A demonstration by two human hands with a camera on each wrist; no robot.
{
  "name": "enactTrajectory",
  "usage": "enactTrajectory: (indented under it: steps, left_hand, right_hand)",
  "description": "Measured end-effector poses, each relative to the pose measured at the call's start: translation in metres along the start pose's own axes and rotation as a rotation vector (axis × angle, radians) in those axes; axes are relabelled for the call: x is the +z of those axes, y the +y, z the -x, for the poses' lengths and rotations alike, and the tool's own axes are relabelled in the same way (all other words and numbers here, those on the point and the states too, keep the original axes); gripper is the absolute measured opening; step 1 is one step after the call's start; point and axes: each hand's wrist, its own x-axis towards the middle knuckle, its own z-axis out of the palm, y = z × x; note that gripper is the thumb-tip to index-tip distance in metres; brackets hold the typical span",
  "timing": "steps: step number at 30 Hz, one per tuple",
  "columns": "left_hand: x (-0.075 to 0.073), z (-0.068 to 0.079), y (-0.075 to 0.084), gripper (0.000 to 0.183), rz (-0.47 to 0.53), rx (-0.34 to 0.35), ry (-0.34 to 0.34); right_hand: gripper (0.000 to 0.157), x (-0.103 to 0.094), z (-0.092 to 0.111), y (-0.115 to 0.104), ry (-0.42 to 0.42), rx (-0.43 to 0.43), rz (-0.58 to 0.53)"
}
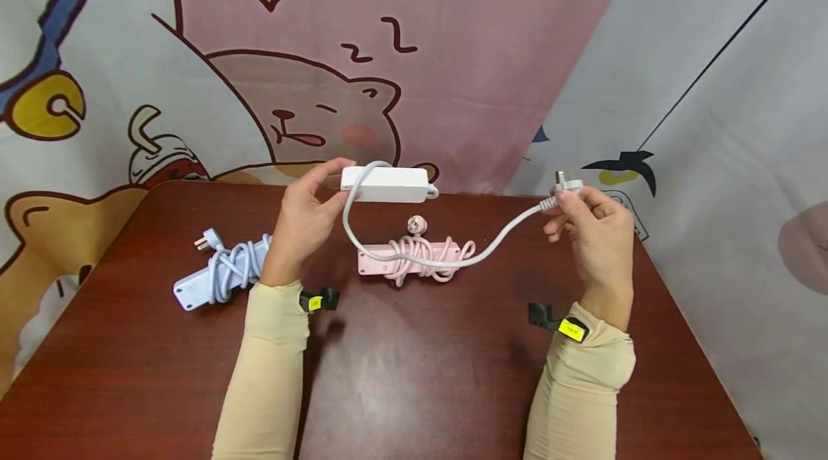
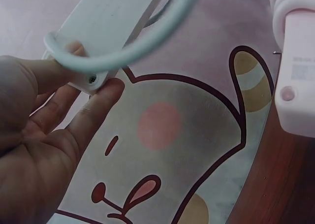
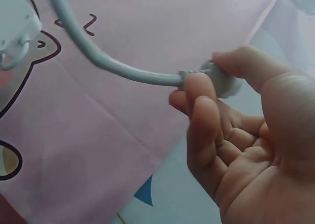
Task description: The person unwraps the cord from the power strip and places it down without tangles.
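A white power strip (image 1: 394, 185) hangs above the far part of the table, and my left hand (image 1: 309, 219) grips its left end between thumb and fingers. Its white cord (image 1: 466, 262) loops over the strip, droops and rises to the right. At the cord's end is a plug (image 1: 568, 185), pinched by my right hand (image 1: 598, 237) with the prongs pointing up. In the left wrist view, thumb and fingers lie on either side of the strip's end (image 2: 106, 24). The right wrist view shows fingertips around the plug (image 3: 224, 81), partly hiding it.
A pink power strip (image 1: 371, 266), wound in its own cord, lies on the brown table (image 1: 414, 374) under the held cord. To the left lies a blue power strip (image 1: 194, 291), its cord wrapped around it. A printed curtain (image 1: 491, 50) hangs behind the table.
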Motion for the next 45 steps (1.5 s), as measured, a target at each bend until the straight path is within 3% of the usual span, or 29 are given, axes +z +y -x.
enactTrajectory:
  steps: [4,8,12,19,29,35,45]
  left_hand:
    - [-0.001,0.000,0.001,0.038,-0.006,0.003,-0.011]
    - [-0.002,0.000,0.000,0.038,0.000,0.002,-0.036]
    - [-0.003,0.000,0.000,0.039,0.003,-0.003,-0.070]
    - [-0.005,0.000,-0.001,0.039,-0.017,-0.012,-0.093]
    - [-0.010,0.001,-0.004,0.038,-0.029,-0.004,-0.129]
    - [-0.010,0.001,-0.006,0.037,-0.029,0.007,-0.142]
    - [-0.012,0.001,-0.008,0.038,0.028,-0.078,-0.186]
  right_hand:
    - [0.020,0.000,-0.002,-0.001,0.092,-0.023,-0.198]
    - [0.025,-0.001,-0.005,-0.001,0.177,-0.045,-0.308]
    - [0.029,-0.002,-0.009,0.001,0.266,-0.028,-0.339]
    - [0.031,-0.010,-0.015,0.002,0.414,0.093,-0.438]
    - [0.020,-0.030,-0.022,0.000,0.607,0.091,-0.555]
    - [0.019,-0.054,-0.021,-0.004,0.675,0.047,-0.564]
    - [0.022,-0.074,-0.018,-0.011,0.733,0.030,-0.585]
